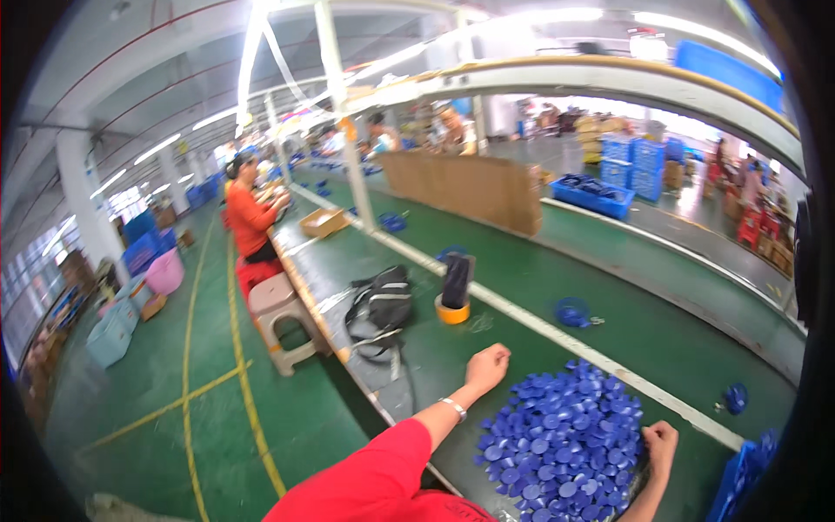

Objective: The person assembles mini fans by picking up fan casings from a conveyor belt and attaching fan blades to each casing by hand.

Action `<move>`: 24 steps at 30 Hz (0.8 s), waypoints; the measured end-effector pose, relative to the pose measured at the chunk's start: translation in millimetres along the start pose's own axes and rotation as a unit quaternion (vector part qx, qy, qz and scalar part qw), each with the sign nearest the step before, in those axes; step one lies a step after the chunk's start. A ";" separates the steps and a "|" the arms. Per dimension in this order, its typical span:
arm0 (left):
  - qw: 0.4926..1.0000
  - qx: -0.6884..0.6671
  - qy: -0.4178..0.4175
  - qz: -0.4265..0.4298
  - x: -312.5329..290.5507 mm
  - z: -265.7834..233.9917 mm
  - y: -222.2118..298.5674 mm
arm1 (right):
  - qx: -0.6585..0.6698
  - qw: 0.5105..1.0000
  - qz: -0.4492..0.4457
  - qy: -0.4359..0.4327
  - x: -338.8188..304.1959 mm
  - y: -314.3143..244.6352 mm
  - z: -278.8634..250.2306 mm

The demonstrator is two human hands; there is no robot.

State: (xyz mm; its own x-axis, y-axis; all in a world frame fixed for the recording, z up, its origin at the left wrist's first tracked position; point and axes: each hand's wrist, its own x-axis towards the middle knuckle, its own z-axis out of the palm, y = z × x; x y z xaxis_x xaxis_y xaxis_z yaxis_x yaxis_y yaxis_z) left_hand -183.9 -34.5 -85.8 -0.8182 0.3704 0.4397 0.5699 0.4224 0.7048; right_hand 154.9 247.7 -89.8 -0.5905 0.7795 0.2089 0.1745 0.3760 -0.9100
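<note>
A large heap of small round blue plastic caps (557, 435) lies on the dark worktop in front of me. Just beyond its left side is my left hand (487, 367), with a silvery band on the wrist. Its fingers are curled together, and I cannot make out anything in them. At the heap's right edge, my right hand (661, 445) has its fingers bent in near the outermost caps. Whatever they hold, if anything, is hidden.
A dark backpack (383, 304) and a phone (457, 280) propped on an orange tape roll (452, 311) lie ahead. Blue round parts (572, 311) sit on the green belt. A blue crate (735, 478) stands at right. A person in orange (250, 213) sits farther along, past a stool (283, 317).
</note>
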 end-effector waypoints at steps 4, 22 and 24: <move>1.000 -0.024 0.012 0.001 -2.1 1.1 4.1 | -0.011 0.998 0.019 -0.063 -2.5 0.7 -16.0; 0.998 -0.012 -0.064 -0.022 -1.3 -2.7 13.9 | 0.000 1.000 -0.016 0.013 14.7 89.8 -42.2; 0.998 -0.010 -0.062 -0.026 -3.0 -3.4 14.1 | -0.036 0.997 -0.046 0.045 14.7 88.5 -34.8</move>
State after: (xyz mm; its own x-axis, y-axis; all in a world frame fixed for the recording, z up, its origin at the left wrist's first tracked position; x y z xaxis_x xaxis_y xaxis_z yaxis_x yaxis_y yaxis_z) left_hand -173.7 -32.4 -75.4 -0.8307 0.4481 0.3305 0.5238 0.4277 0.7367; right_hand 189.1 309.9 -154.8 -0.5333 0.7814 0.3241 0.1819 0.4801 -0.8581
